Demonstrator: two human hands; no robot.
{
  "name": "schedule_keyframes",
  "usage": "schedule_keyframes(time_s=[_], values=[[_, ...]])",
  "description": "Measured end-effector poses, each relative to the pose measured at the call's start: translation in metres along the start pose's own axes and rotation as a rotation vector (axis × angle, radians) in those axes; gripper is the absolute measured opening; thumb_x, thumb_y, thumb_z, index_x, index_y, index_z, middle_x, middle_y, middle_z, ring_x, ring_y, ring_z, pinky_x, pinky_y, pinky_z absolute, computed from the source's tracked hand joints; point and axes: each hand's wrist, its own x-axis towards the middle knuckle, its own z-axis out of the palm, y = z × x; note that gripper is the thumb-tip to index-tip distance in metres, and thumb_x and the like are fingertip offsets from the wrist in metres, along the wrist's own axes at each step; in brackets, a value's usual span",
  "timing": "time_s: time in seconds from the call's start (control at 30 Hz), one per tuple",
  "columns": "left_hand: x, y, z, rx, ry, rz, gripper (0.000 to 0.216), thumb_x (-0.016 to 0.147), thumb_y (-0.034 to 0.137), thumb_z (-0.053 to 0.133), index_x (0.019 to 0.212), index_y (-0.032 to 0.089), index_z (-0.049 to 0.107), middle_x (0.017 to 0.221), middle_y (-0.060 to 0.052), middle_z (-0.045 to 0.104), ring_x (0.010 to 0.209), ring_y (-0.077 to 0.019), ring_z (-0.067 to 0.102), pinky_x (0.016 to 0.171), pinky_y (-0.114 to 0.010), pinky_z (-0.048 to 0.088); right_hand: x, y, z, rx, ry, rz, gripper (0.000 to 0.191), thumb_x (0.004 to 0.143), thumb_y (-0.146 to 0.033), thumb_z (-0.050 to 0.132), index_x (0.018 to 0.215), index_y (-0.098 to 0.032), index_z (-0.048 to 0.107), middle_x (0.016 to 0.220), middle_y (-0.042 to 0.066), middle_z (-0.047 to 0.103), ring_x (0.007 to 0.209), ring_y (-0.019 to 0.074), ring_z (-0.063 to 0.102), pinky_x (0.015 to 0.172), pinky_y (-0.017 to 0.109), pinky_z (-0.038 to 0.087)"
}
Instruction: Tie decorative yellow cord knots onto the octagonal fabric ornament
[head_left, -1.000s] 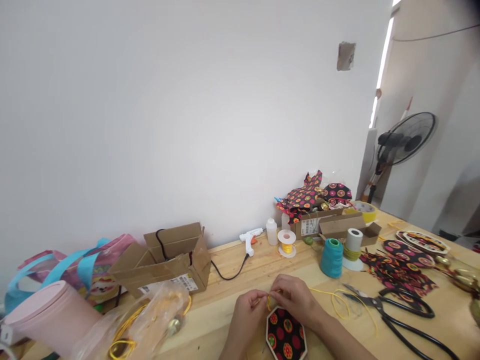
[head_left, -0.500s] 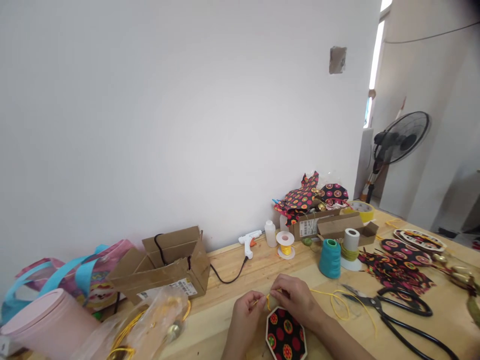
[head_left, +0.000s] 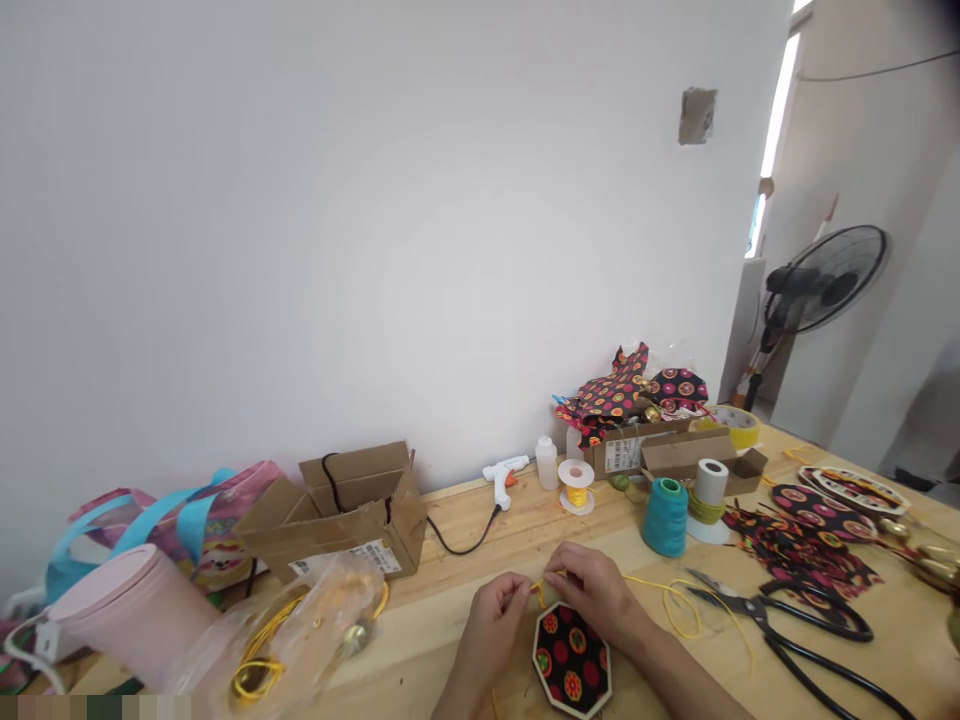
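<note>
An octagonal wooden frame with dark flowered fabric (head_left: 572, 660) lies on the table between my wrists. At its top edge, my left hand (head_left: 496, 618) and my right hand (head_left: 592, 592) are pinched on a yellow cord (head_left: 538, 590), fingertips a short way apart. The cord's loose length runs out past my right hand in loops toward the black-handled scissors (head_left: 757, 605), which lie with their blades apart. Where the cord joins the frame is too small to make out.
A teal thread cone (head_left: 665, 518), a yellow cord spool (head_left: 576, 490) and a white glue gun (head_left: 502, 482) stand behind my hands. Fabric scraps (head_left: 802, 550) lie at right. At left are a cardboard box (head_left: 337, 520), a plastic bag (head_left: 322, 620) and a pink bin (head_left: 135, 610).
The view has turned slightly left, so the surroundings sit further right. My hands stay pinched on the yellow cord, with their fingertips slightly further apart.
</note>
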Motion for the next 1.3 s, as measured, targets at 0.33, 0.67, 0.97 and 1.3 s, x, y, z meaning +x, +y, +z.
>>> schedule_keyframes(time_s=[0.33,0.67,0.97,1.3], values=[[-0.004,0.000,0.001,-0.046,0.158,-0.028,0.015,0.067,0.027,0.052,0.073,0.014,0.057,0.045,0.009,0.031,0.041,-0.0066,0.024,0.040,-0.018,0.019,-0.001,-0.003,-0.003,0.014,-0.071,-0.025,0.020,0.080,-0.027,0.039,0.072,-0.020,0.056,0.071,0.002,0.057,0.063,0.0137,0.051,0.058,0.023,0.038],[-0.010,0.001,0.008,-0.065,0.078,-0.085,0.015,0.061,0.026,0.057,0.063,0.011,0.060,0.039,0.011,0.029,0.039,-0.0044,0.020,0.038,-0.018,0.015,-0.002,-0.007,-0.008,-0.048,-0.127,0.008,0.023,0.079,-0.030,0.037,0.072,-0.021,0.057,0.073,0.003,0.060,0.063,0.0148,0.053,0.056,0.024,0.040],[-0.010,0.008,0.008,-0.063,0.085,-0.070,0.009,0.059,0.019,0.056,0.056,0.016,0.047,0.042,0.010,0.033,0.039,-0.0043,0.025,0.038,-0.018,0.017,-0.001,-0.005,-0.007,-0.056,-0.149,0.030,0.022,0.078,-0.031,0.038,0.071,-0.022,0.056,0.072,0.003,0.060,0.061,0.0145,0.053,0.055,0.025,0.040],[-0.012,0.007,0.006,-0.059,0.076,-0.077,0.016,0.065,0.031,0.054,0.067,0.015,0.055,0.041,0.010,0.031,0.040,-0.0062,0.023,0.039,-0.019,0.017,-0.001,-0.004,-0.011,-0.079,-0.174,0.037,0.023,0.079,-0.033,0.037,0.072,-0.022,0.056,0.074,0.003,0.059,0.068,0.0158,0.054,0.059,0.025,0.040]])
